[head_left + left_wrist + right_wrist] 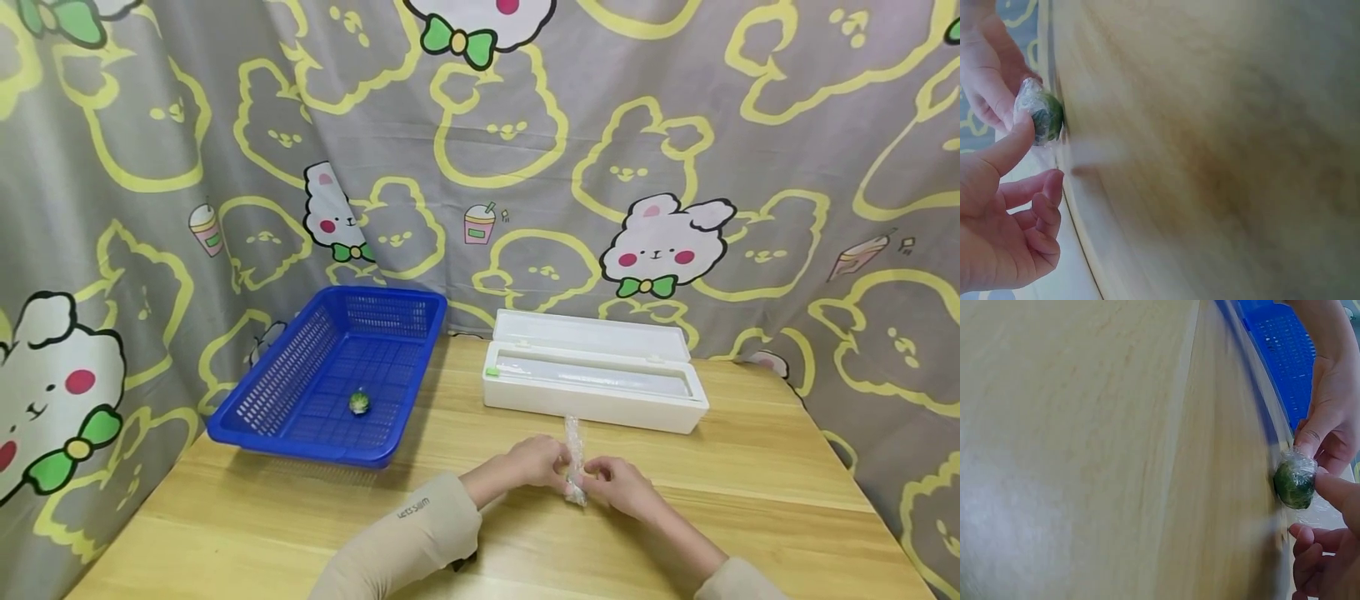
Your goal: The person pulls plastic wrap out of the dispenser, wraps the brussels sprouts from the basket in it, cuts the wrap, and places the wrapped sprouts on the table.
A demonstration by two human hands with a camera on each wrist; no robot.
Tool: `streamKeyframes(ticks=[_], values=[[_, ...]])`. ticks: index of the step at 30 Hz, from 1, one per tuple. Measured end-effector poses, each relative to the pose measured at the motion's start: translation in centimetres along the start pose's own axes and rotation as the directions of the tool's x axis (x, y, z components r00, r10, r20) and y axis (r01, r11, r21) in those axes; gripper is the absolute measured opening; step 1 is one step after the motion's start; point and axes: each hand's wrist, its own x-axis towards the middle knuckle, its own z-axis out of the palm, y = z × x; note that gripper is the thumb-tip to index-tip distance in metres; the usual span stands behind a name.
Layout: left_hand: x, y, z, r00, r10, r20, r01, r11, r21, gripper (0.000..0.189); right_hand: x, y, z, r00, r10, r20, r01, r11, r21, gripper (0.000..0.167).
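Observation:
Cling film (573,458) is gathered around a small round green fruit or vegetable (1047,119), both held just above the table. My left hand (540,462) pinches the film from the left, its thumb pressed to the wrap in the left wrist view. From the right, my right hand (618,485) grips the film too, its thumb against the bundle in the right wrist view. A loose strip of film stretches away past the fingers toward the white cling film box (592,408). The head view hides the green piece behind the film and fingers.
A blue plastic basket (405,425) stands at the left with one small green wrapped ball (359,403) inside. The white box's lid (592,333) is raised, and a green slider (492,372) sits at its left end. A patterned curtain (525,167) encloses the wooden table (750,483).

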Motion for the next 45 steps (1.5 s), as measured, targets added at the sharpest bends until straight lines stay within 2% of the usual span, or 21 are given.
streamKeyframes(ticks=[4,7,14,18,23,28,33,45], values=[[0.07,0.08,0.05,1.0,0.001,0.003,-0.001,0.999,-0.049,0.042,-0.06,0.13,-0.06,0.999,-0.026,0.045,0.022,0.997,0.08,0.042],[0.15,0.11,0.13,1.0,0.011,-0.008,-0.011,0.997,-0.075,0.041,-0.11,0.29,-0.01,0.998,-0.027,0.05,0.02,0.99,0.136,0.042],[0.19,0.26,0.19,0.998,0.031,-0.05,-0.037,0.991,-0.125,0.04,-0.04,0.68,0.23,0.997,-0.058,0.047,0.046,0.972,0.231,0.027],[0.07,0.36,0.13,0.997,0.029,-0.067,-0.039,0.987,-0.155,0.042,-0.12,0.6,0.33,0.998,-0.062,0.022,0.056,0.971,0.231,0.027],[0.04,0.31,0.28,0.997,0.007,-0.078,-0.021,0.983,-0.183,0.045,-0.17,0.44,0.48,1.0,-0.007,-0.019,0.011,0.97,0.242,0.031],[0.26,0.37,0.36,0.997,0.0,-0.075,-0.013,0.985,-0.175,0.042,-0.06,0.48,0.67,0.998,0.027,-0.063,-0.011,0.97,0.244,0.032],[0.28,0.57,0.25,0.998,0.003,-0.07,-0.014,0.988,-0.154,0.034,0.05,0.62,0.52,0.996,0.036,-0.081,-0.017,0.975,0.22,0.041],[0.34,0.47,0.39,0.998,0.004,-0.07,-0.014,0.989,-0.148,0.032,0.09,0.91,0.52,0.996,-0.048,-0.081,0.066,0.972,0.225,0.032]])
